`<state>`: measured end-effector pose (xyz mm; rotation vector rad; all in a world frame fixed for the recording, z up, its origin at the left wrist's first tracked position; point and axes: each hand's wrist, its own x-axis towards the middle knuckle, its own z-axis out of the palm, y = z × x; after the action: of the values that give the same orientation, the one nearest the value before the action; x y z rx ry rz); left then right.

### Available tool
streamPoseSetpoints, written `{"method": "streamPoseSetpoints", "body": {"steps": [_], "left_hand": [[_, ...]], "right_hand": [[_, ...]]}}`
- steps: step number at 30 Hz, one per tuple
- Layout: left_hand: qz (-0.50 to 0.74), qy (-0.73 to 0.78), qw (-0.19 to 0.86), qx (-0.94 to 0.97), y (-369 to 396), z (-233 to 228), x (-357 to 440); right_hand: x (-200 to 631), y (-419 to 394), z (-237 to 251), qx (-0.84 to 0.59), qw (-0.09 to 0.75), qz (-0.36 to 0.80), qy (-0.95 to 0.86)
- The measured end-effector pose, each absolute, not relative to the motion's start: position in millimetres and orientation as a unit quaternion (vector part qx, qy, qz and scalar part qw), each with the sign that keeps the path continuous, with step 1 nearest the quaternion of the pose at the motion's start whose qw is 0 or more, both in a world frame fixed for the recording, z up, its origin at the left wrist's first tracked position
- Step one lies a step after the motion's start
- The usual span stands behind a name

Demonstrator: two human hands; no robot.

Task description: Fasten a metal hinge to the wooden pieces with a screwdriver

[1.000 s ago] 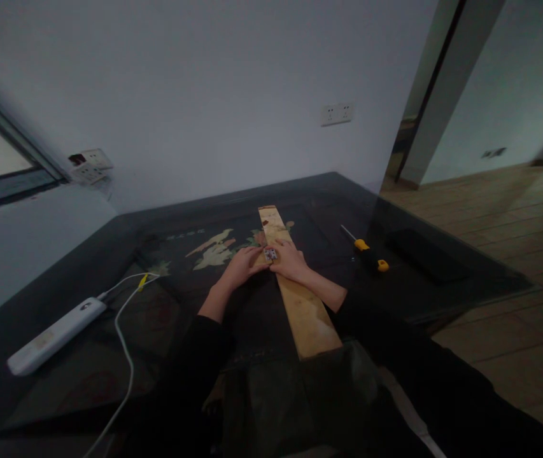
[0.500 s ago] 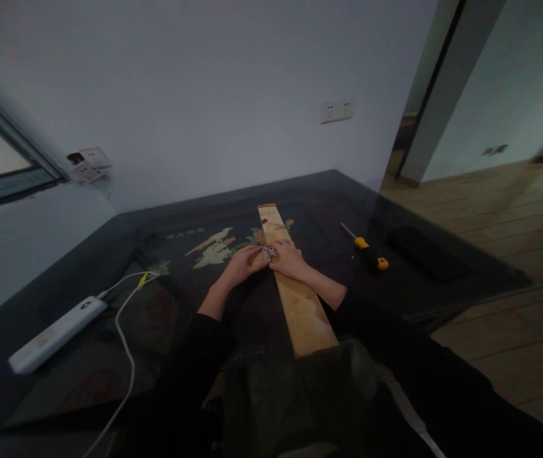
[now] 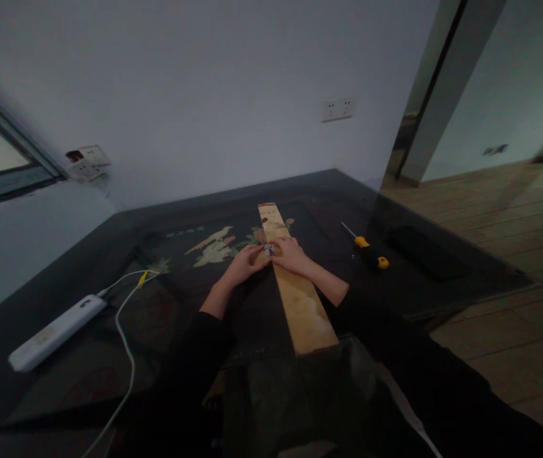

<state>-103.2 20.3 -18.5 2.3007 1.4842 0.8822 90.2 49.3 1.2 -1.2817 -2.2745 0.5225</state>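
A long pale wooden plank [image 3: 300,305] lies on a dark table [image 3: 109,254], running away from me. A small metal hinge [image 3: 268,250] sits on the plank near its far half. My left hand [image 3: 242,264] and my right hand [image 3: 290,254] meet at the hinge, fingertips of both pinching it from either side. Both forearms in black sleeves reach in from below.
A yellow-and-black screwdriver [image 3: 366,250] lies right of the plank. A flat black object [image 3: 426,252] rests near the table's right edge. A white power strip [image 3: 54,332] with a white cable [image 3: 125,343] lies at the left. Wall sockets [image 3: 337,109] are behind. Wooden floor is at the right.
The hinge looked flat and wide a second ago and now looks narrower between the fingertips. Both hands stayed at the same spot on the plank.
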Motion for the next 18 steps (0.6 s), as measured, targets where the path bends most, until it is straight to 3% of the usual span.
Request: {"method": "streamPoseSetpoints", "body": {"steps": [10, 18], "left_hand": [[0.312, 0.539, 0.171, 0.764, 24, -20, -112], [0.303, 0.643, 0.081, 0.699, 34, -33, -130]], "right_hand": [[91, 55, -4, -0.451, 0.234, 0.177, -0.843], [91, 55, -6, -0.439, 0.23, 0.172, -0.851]]}}
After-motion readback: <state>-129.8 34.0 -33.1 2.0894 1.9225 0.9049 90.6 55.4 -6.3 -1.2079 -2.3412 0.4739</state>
